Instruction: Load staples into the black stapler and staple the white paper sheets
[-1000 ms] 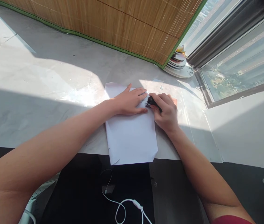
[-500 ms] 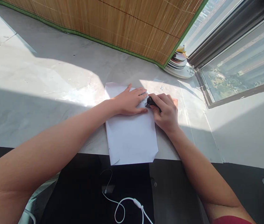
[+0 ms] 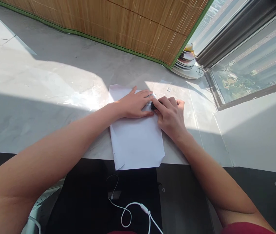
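A white sheet of paper [image 3: 135, 143] lies on the pale stone sill [image 3: 42, 87], its near edge hanging over the front. My left hand [image 3: 134, 104] rests flat on the paper's upper part, fingers stretched out toward the right. My right hand [image 3: 169, 115] is closed around a small black pen-like object [image 3: 153, 106], whose tip meets the paper just beside my left fingertips, where some dark marks show. Most of the black object is hidden inside my fingers.
A bamboo blind with green edging [image 3: 118, 22] stands along the back. A stack of plates [image 3: 186, 63] sits at the back right by the window frame [image 3: 228, 42]. A white cable [image 3: 133, 211] lies on the dark surface below the sill.
My right hand has shifted slightly left, closer to my left fingertips, and now covers more of the black object. The camera view has tilted a little.
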The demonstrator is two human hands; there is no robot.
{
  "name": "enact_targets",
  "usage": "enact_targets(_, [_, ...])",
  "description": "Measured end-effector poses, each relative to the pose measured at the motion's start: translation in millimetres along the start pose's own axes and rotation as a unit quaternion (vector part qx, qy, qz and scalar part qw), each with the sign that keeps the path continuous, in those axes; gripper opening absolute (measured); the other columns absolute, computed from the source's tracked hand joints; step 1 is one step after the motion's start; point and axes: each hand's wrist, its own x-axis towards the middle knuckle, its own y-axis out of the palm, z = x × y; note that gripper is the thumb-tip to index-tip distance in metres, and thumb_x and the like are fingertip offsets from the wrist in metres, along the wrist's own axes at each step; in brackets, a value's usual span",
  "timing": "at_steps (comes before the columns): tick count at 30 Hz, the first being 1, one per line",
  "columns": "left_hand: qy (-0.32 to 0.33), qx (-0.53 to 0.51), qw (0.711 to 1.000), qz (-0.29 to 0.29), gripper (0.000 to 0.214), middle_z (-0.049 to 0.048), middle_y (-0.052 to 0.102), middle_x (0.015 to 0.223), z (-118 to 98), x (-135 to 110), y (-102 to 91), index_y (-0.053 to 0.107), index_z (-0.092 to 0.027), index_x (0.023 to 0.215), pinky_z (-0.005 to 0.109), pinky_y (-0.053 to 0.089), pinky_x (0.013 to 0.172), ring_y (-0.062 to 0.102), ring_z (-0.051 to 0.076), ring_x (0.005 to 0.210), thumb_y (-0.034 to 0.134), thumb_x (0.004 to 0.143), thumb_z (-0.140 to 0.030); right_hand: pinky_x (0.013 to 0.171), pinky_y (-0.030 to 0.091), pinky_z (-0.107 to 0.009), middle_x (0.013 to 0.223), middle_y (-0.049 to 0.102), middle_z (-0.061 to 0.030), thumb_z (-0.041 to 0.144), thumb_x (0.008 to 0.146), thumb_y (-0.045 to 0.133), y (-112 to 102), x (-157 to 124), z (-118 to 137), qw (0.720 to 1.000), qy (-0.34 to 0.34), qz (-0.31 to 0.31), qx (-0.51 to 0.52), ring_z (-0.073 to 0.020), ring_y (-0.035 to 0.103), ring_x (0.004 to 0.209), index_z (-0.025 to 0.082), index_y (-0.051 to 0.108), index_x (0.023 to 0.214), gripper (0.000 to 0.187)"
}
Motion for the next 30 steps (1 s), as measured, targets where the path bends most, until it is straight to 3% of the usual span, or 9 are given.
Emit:
enact_targets(6, [-0.008, 0.015, 1.000, 0.007, 0.076, 0.0154, 0.038, 0.177, -0.3, -0.5, -1.9, 0.041, -0.020, 0.169, 0.066, 0.006, 0.136, 0.031, 0.036, 0.165, 0.047, 0.106, -0.063, 0.095, 0.033, -0.049, 0.108, 0.066, -0.0079, 0.011, 0.097, 0.051, 5.9, 0.0, 1.0, 1.000, -0.004, 0.007, -0.002, -0.0295, 0.049, 0.102, 0.033, 0.061, 0.146, 0.055])
enact_targets(12, [-0.005, 0.026, 1.000, 0.017, 0.080, 0.0141, 0.036, 0.178, 0.4, -2.2, -4.5, 0.037, -0.023, 0.172, 0.063, 0.007, 0.136, 0.031, 0.035, 0.165, 0.046, 0.106, -0.066, 0.094, 0.039, -0.048, 0.117, 0.069, -0.0076, 0.010, 0.100, 0.046, 9.8, 0.3, -6.8, 0.995, 0.019, -0.056, 0.074, -0.0273, 0.056, 0.102, 0.033, 0.061, 0.148, 0.055])
enact_targets(22, [-0.019, 0.028, 0.999, 0.036, 0.087, 0.0138, 0.028, 0.182, 0.7, -1.7, -7.3, 0.031, -0.022, 0.174, 0.060, 0.003, 0.137, 0.025, 0.035, 0.168, 0.051, 0.103, -0.068, 0.096, 0.050, -0.050, 0.120, 0.075, -0.0098, 0.022, 0.095, 0.056, 7.0, 0.7, -36.5, 0.982, 0.136, -0.079, 0.107, -0.0313, 0.065, 0.109, 0.028, 0.067, 0.141, 0.048])
enact_targets(25, [-0.009, 0.010, 1.000, 0.014, 0.086, 0.0155, 0.029, 0.181, 6.2, -0.4, -6.6, 0.034, -0.021, 0.173, 0.062, 0.005, 0.137, 0.026, 0.035, 0.167, 0.053, 0.103, -0.067, 0.095, 0.054, -0.048, 0.123, 0.076, -0.0118, 0.028, 0.090, 0.065, 8.5, 0.0, -44.4, 0.974, 0.161, -0.063, 0.144, -0.0315, 0.068, 0.109, 0.022, 0.067, 0.141, 0.052])
enact_targets(28, [0.003, -0.029, 0.999, -0.041, 0.077, 0.0172, 0.038, 0.176, 13.7, 2.4, -6.4, 0.042, -0.020, 0.168, 0.061, 0.013, 0.136, 0.031, 0.034, 0.165, 0.050, 0.106, -0.064, 0.090, 0.055, -0.044, 0.111, 0.079, -0.0106, 0.027, 0.088, 0.065, 7.0, -0.7, -51.8, 0.961, 0.221, -0.054, 0.156, -0.0291, 0.070, 0.100, 0.021, 0.072, 0.126, 0.039])
enact_targets(30, [0.010, -0.069, 0.993, -0.099, 0.067, 0.0178, 0.047, 0.170, 17.1, 3.3, -8.3, 0.050, -0.018, 0.162, 0.054, 0.024, 0.134, 0.038, 0.030, 0.161, 0.043, 0.109, -0.059, 0.088, 0.055, -0.045, 0.109, 0.078, -0.0129, 0.027, 0.090, 0.062, 0.4, 0.4, -53.8, 0.945, 0.287, -0.088, 0.128, -0.0298, 0.070, 0.099, 0.019, 0.072, 0.119, 0.031])
